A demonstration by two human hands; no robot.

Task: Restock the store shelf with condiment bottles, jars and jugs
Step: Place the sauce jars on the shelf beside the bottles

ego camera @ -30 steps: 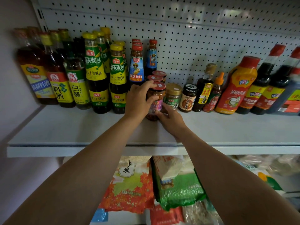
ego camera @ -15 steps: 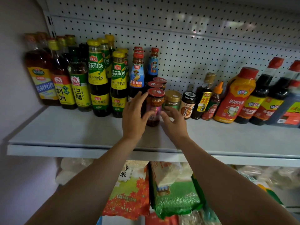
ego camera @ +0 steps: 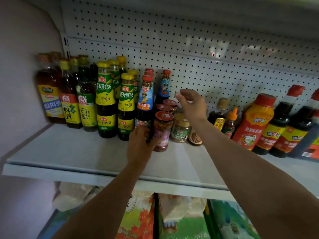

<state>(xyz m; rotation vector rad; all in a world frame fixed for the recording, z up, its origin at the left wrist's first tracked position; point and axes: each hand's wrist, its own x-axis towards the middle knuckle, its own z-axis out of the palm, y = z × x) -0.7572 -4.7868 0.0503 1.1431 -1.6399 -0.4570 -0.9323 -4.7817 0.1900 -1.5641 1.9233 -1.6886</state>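
**Left hand on chili jar, right hand raised clear**

Landmark I'm using: the red-lidded chili jar [ego camera: 162, 133], standing upright at the front of the white shelf [ego camera: 72, 152], roughly mid-row.

- Left hand [ego camera: 139, 149]: forearm comes up from the lower left, hand at the jar's left side. Fingers look extended along the glass and the base of the neighbouring bottle, touching, not wrapped round anything I can see. I read it as a flat contact, not a clasp. Blur at the fingertips, so exact contact point unclear.
- Right hand [ego camera: 192, 105]: forearm runs in from the lower right, hand lifted above and right of the jar, in front of the pegboard [ego camera: 224, 66]. Fingers loosely curled, thumb apart, nothing in it. Not touching the jar.
- Behind the jar: two more red-lidded jars [ego camera: 164, 107] in a line toward the pegboard.
- Just right of the jar: gold-lidded jar [ego camera: 180, 129], then a small dark jar [ego camera: 195, 138] partly hidden by the right forearm.
- Just left of the jar: red-capped oyster sauce bottle [ego camera: 145, 100], then yellow-capped green-label bottles [ego camera: 105, 100].
- Well right of the jar: orange squeeze bottle [ego camera: 253, 123] and dark soy bottles [ego camera: 279, 130].
- Below the shelf: bagged goods [ego camera: 181, 221].
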